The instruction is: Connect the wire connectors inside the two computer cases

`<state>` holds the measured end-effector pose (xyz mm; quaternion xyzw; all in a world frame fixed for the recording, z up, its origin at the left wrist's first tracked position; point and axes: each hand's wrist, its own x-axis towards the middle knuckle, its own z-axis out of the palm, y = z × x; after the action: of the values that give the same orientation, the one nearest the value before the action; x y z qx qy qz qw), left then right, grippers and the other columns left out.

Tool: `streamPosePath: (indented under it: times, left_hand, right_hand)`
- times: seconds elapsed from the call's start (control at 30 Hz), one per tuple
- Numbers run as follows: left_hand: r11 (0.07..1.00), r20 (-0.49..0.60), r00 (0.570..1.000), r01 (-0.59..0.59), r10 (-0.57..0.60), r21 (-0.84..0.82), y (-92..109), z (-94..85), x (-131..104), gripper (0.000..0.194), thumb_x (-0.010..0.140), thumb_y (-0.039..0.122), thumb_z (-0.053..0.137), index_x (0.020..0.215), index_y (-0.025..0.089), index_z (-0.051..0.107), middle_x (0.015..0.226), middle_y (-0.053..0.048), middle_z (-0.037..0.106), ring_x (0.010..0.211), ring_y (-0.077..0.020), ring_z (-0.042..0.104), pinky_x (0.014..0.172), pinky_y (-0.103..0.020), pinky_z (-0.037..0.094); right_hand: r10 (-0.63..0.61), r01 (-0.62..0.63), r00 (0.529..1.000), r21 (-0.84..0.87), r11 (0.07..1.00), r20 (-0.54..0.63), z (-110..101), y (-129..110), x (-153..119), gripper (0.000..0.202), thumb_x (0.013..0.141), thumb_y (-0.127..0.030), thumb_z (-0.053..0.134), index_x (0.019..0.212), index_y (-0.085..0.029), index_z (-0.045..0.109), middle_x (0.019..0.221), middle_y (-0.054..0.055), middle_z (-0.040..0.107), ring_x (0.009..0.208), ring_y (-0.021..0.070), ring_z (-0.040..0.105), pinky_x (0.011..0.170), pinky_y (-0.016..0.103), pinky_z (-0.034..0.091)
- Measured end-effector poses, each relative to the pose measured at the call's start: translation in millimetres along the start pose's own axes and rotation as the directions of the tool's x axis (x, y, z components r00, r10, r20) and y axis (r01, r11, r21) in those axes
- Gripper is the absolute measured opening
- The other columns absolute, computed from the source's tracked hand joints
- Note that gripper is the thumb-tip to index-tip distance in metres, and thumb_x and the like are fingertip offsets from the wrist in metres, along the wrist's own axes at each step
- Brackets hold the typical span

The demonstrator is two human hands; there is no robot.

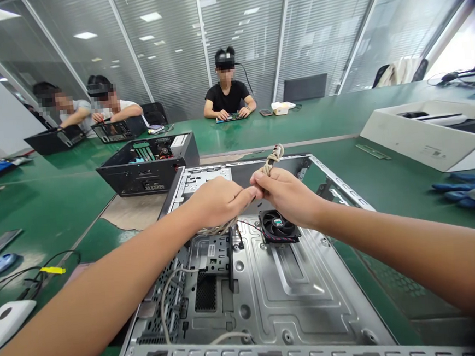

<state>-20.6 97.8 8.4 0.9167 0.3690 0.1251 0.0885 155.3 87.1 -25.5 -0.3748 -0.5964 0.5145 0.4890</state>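
Observation:
Both hands meet above an open metal computer case (311, 282) lying on its side. My right hand (286, 193) is closed round a bundled beige cable (275, 154), whose coiled end sticks up past the fingers. Fingertips touching, my left hand (223, 201) pinches the cable close beside it; a strand hangs below this hand. Inside the case, a black cooling fan (278, 224) with thin red and black wires sits just beneath my right hand. A metal drive bracket (214, 256) lies under my left wrist. Another pale cable (165, 304) loops along the case's left side.
A second black computer case (146, 168) stands beyond on cardboard (129, 211). To the right are a white box (419, 139) and blue-grey gloves (469, 190). Cables and a white device (8, 325) lie at left. Three people work across the green table (323, 119).

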Motion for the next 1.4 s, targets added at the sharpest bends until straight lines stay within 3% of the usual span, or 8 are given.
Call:
streamPosePath:
  times: [0.1,0.23,0.37,0.5,0.93,1.07,1.17,1.4]
  left_hand:
    - [0.998,-0.214,0.977,-0.006,-0.008,-0.061,-6,0.0,2,0.045,0.097,0.038,0.036,0.063,0.018,0.059,0.054,0.002,0.053,0.053,-0.0105,0.046,0.056,-0.027,0.031]
    - [0.984,-0.41,0.912,-0.077,0.003,-0.163,-11,-0.8,4,0.027,0.09,0.035,0.052,0.107,0.016,0.061,0.082,-0.001,0.065,0.063,-0.0106,0.054,0.062,-0.026,0.042]
    - [0.974,-0.399,0.909,-0.188,0.123,-0.127,-15,-2.0,4,0.027,0.086,0.029,0.056,0.111,0.019,0.06,0.108,-0.006,0.066,0.086,-0.0145,0.06,0.077,-0.029,0.048]
    - [0.963,-0.294,0.952,-0.159,0.091,-0.216,-19,-4.6,4,0.015,0.085,0.029,0.058,0.093,0.018,0.064,0.085,0.0,0.068,0.074,-0.0118,0.059,0.07,-0.026,0.045]
    - [0.972,-0.303,0.94,0.09,-0.154,-0.215,-31,-4.5,4,0.048,0.087,0.051,0.053,0.055,0.019,0.041,0.052,0.005,0.037,0.052,-0.0086,0.031,0.051,-0.027,0.023]
    - [0.959,-0.333,0.924,0.103,-0.191,-0.264,-33,-2.8,5,0.037,0.084,0.055,0.059,0.078,0.018,0.058,0.064,0.003,0.054,0.057,-0.0096,0.043,0.054,-0.024,0.033]
    - [0.971,-0.379,0.923,-0.021,-0.074,-0.24,-34,-3.9,6,0.036,0.083,0.048,0.063,0.104,0.019,0.062,0.096,-0.003,0.066,0.081,-0.0141,0.058,0.071,-0.027,0.046]
    - [0.982,-0.351,0.918,-0.183,0.186,0.044,-34,-6.2,7,0.014,0.085,0.032,0.064,0.093,0.021,0.067,0.11,-0.004,0.069,0.111,-0.0221,0.056,0.102,-0.04,0.037]
  right_hand:
    - [-0.043,0.046,0.999,-0.157,0.987,0.02,0,1,1,0.032,0.093,-0.043,0.048,0.067,-0.023,0.045,0.061,-0.002,0.045,0.067,0.0158,0.053,0.071,0.033,0.044]
    - [-0.074,0.143,0.984,-0.464,0.874,0.164,3,3,2,0.034,0.094,-0.043,0.042,0.067,-0.023,0.044,0.064,0.001,0.051,0.065,0.017,0.053,0.065,0.033,0.042]
    - [-0.048,0.225,0.953,-0.591,0.775,0.3,7,7,2,0.033,0.095,-0.04,0.038,0.067,-0.023,0.036,0.062,-0.001,0.049,0.059,0.0143,0.046,0.058,0.031,0.036]
    - [-0.04,0.254,0.945,-0.652,0.715,0.324,9,10,2,0.034,0.095,-0.036,0.036,0.064,-0.024,0.028,0.058,-0.003,0.039,0.057,0.0124,0.036,0.056,0.03,0.03]
    - [-0.118,0.207,0.97,-0.466,0.86,0.212,9,12,5,0.026,0.098,-0.041,0.037,0.079,-0.024,0.042,0.068,-0.001,0.056,0.064,0.0162,0.051,0.064,0.032,0.04]
    - [-0.109,0.185,0.973,-0.399,0.898,0.206,8,12,9,0.029,0.098,-0.044,0.038,0.078,-0.024,0.044,0.063,-0.003,0.052,0.059,0.015,0.049,0.06,0.031,0.04]
    - [-0.054,0.115,0.982,-0.346,0.931,0.18,7,10,10,0.029,0.098,-0.044,0.041,0.077,-0.024,0.044,0.062,-0.003,0.053,0.057,0.0141,0.049,0.058,0.03,0.039]
    - [-0.002,0.019,0.979,-0.083,0.996,0.206,4,10,10,0.033,0.097,-0.045,0.046,0.073,-0.022,0.042,0.061,-0.006,0.04,0.057,0.0123,0.051,0.055,0.027,0.036]
